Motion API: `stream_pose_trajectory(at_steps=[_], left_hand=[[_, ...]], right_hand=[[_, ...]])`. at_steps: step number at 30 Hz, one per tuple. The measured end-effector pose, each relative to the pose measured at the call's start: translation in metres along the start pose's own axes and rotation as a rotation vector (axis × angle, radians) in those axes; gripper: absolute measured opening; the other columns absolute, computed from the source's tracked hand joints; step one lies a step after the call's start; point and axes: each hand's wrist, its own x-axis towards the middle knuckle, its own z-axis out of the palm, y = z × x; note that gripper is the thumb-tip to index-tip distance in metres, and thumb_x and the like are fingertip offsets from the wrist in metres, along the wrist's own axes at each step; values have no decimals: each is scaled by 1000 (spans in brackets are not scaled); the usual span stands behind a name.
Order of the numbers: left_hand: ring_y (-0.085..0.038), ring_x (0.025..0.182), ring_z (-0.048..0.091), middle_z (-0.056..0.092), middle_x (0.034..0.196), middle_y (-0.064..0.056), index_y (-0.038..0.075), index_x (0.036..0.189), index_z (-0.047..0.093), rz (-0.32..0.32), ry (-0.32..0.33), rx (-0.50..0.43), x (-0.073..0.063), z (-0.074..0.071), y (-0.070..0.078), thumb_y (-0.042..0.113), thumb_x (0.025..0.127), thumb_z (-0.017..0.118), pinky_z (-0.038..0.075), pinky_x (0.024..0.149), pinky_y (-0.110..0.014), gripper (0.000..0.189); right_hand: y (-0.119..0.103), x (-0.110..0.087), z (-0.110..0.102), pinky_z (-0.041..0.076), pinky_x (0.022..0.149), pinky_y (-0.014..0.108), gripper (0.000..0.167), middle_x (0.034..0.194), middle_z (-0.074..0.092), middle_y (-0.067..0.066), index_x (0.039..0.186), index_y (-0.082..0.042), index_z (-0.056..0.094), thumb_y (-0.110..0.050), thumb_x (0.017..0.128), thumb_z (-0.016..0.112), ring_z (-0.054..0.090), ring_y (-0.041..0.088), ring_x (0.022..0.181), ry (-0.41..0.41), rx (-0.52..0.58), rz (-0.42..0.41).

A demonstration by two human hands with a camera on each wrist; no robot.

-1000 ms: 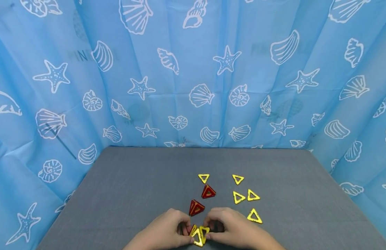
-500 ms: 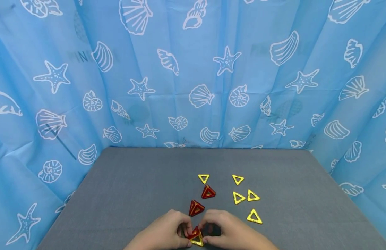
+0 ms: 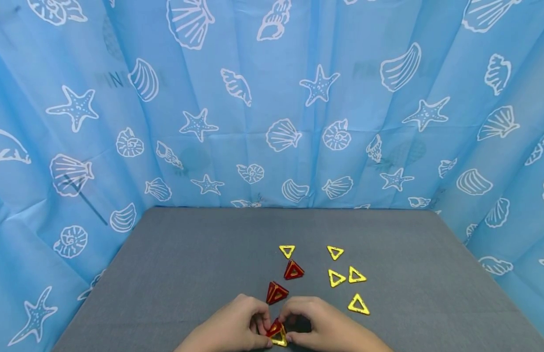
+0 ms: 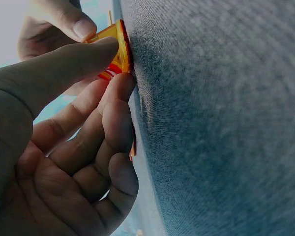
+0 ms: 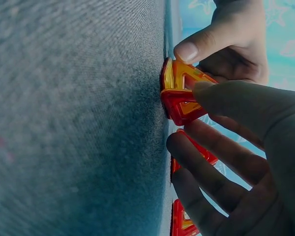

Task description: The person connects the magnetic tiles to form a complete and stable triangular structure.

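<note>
Low at the front of the table, both hands meet on a small pyramid of triangular magnetic tiles (image 3: 278, 339), with yellow and red faces. My left hand (image 3: 241, 322) pinches its left side between thumb and fingers. On the right side, my right hand (image 3: 326, 322) grips it, thumb (image 5: 221, 98) laid on a slanting face. In the right wrist view the pyramid (image 5: 182, 110) stands with its base on the grey cloth. The left wrist view shows a yellow face of the pyramid (image 4: 124, 42), partly hidden by the left thumb (image 4: 101, 51).
Two red tile pyramids stand just beyond the hands, a nearer one (image 3: 277, 292) and a farther one (image 3: 293, 270). A flat yellow triangle tile (image 3: 287, 246) lies behind them. Several more lie to the right, the closest tile (image 3: 359, 311) beside the right hand. A blue shell-print curtain (image 3: 298, 161) borders the grey table (image 3: 201, 254).
A second ago two yellow faces stood apart between the hands; now they are folded up into the pyramid, with red showing on top. My right hand has moved slightly left.
</note>
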Motion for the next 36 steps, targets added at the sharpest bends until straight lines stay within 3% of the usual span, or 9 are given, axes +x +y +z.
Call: stream_pose_trajectory(at_steps=[7,13,23,30,36], left_hand=[[-3,65,66,69,74,10,12,86,73,-3,0,-46,-2,1,3,12,86,87,55,60,-21,14],[-2,68,67,70,80,10,11,91,74,31,-39,-79,-2,0,2,12,89,85,56,62,-21,11],[-1,68,65,70,82,10,11,93,74,54,-63,-74,-2,1,-1,9,88,85,56,62,-21,12],[-3,69,66,70,80,9,10,96,74,16,-75,-124,-2,2,-2,15,91,83,55,63,-21,11],[-3,70,65,70,82,7,15,105,73,17,-65,-100,0,1,-4,14,91,83,54,63,-20,18]], right_hand=[[0,-1,1,58,92,24,26,117,71,-9,122,-20,72,-14,97,77,65,1,102,-18,19,-19],[0,-1,1,57,89,23,30,117,68,-10,121,-22,71,-13,94,80,63,0,102,-11,-21,-25],[0,0,2,57,86,22,32,117,67,-12,121,-24,71,-13,93,82,63,-1,99,-5,-30,31],[-2,2,2,56,80,20,31,104,69,-17,122,-23,72,-13,93,81,63,-2,89,-6,-14,100],[-4,2,2,56,75,20,32,95,70,-15,121,-20,73,-8,92,81,64,-1,82,-10,16,120]])
